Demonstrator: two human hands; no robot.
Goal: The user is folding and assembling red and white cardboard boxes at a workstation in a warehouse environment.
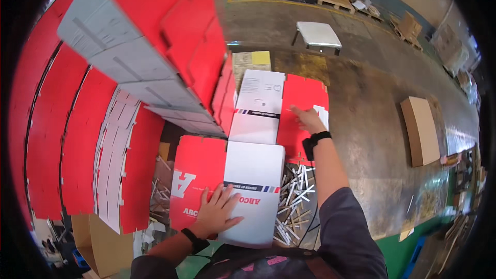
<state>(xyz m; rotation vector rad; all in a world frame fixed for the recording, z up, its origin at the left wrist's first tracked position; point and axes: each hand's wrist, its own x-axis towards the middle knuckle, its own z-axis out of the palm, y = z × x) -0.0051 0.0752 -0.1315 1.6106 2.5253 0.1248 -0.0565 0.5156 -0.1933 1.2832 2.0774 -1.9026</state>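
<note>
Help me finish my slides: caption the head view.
Left hand flat on the nearer red-and-white carton, right hand at the farther carton, beside stacked cardboard.

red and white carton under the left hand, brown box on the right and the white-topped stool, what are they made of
Red and white carton: likely cardboard with a smooth printed finish; notched edges and a straight fold suggest it.
Brown box: apparently plain cardboard, given its matt tan faces.
White-topped stool: the top shines, perhaps plastic; the dark legs are too small to tell.
</note>
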